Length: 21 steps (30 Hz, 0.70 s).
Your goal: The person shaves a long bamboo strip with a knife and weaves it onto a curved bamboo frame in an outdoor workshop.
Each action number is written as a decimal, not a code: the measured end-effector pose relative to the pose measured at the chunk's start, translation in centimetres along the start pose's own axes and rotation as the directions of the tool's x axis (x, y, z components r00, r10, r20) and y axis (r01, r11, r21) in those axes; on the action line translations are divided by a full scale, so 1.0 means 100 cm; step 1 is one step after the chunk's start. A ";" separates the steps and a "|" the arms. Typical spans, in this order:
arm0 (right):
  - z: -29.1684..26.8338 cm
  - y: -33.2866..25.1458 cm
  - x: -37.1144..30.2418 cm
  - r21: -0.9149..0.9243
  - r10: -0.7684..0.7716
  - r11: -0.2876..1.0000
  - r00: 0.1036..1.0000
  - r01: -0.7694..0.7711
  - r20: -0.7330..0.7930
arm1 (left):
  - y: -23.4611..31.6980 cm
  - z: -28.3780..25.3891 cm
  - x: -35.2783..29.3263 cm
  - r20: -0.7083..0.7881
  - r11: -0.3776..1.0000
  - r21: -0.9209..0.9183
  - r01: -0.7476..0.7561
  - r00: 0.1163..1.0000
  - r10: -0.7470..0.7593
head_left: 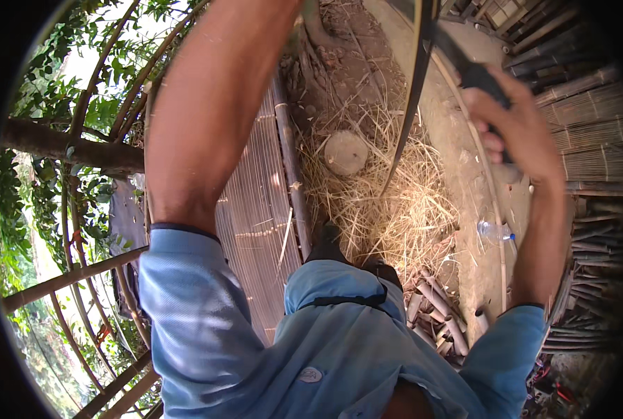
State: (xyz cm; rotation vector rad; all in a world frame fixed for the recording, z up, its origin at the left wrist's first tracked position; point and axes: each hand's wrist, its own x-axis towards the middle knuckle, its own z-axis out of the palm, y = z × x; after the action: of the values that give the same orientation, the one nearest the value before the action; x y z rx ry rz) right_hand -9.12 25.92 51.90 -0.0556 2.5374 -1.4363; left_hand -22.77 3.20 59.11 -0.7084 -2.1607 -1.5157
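My right hand [524, 129] is closed around the black handle of a knife [484, 82] at the upper right. The knife's dark blade runs up and left, meeting or crossing a long thin bamboo strip [413, 98]; whether they touch, I cannot tell. This strip hangs from the top edge and tapers to a point over the straw. My left forearm [210, 105] reaches up past the top edge, so the left hand is out of sight. Slight motion blur softens the right hand.
Pale shavings [409, 195] cover the ground around a round wooden block [346, 152]. Left of them lies a slatted bamboo platform [259, 209]. Cut bamboo pieces [440, 311] are heaped near my feet. A plastic bottle [494, 230] lies on the ledge, with stacked bamboo [594, 237] at right.
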 end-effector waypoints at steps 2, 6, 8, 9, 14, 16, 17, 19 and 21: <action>0.034 0.034 0.017 0.012 0.052 0.999 0.999 -0.052 0.005 | -0.062 0.020 -0.017 -0.056 1.000 0.028 0.004 0.998 -0.003; 0.090 0.149 0.051 0.130 0.204 0.967 0.971 -0.220 0.123 | -0.134 0.056 -0.075 -0.016 0.977 -0.034 0.212 0.977 -0.213; 0.114 0.173 0.055 0.167 0.229 0.956 0.968 -0.243 0.099 | -0.144 0.055 -0.084 0.029 0.934 -0.019 0.357 0.934 -0.356; 0.121 0.172 0.060 0.053 0.174 0.983 0.983 -0.178 0.063 | -0.151 0.054 -0.083 0.004 0.929 -0.057 0.365 0.931 -0.366; 0.126 0.152 0.083 -0.220 0.088 0.973 0.993 -0.068 0.083 | -0.184 0.064 -0.086 -0.049 0.861 -0.410 0.302 0.935 -0.351; 0.124 0.142 0.088 -0.270 0.206 0.947 0.974 -0.175 0.090 | -0.188 0.068 -0.088 -0.076 0.870 -0.399 0.291 0.935 -0.347; 0.123 0.140 0.091 -0.275 0.205 0.946 0.973 -0.170 0.102 | -0.191 0.067 -0.088 -0.087 0.864 -0.408 0.295 0.929 -0.358; 0.124 0.139 0.099 -0.332 0.186 0.934 0.975 -0.136 0.124 | -0.198 0.069 -0.087 -0.109 0.860 -0.411 0.303 0.920 -0.376; 0.134 0.151 0.110 -0.424 0.118 0.903 0.988 -0.067 0.095 | -0.206 0.072 -0.083 -0.349 0.962 -0.218 0.162 0.908 -0.232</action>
State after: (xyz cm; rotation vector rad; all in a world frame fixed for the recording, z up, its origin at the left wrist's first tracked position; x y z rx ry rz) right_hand -15.83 20.95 30.46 -0.0866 2.6596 -0.8028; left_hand -29.11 2.79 36.66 -0.2287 -1.8633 -1.8053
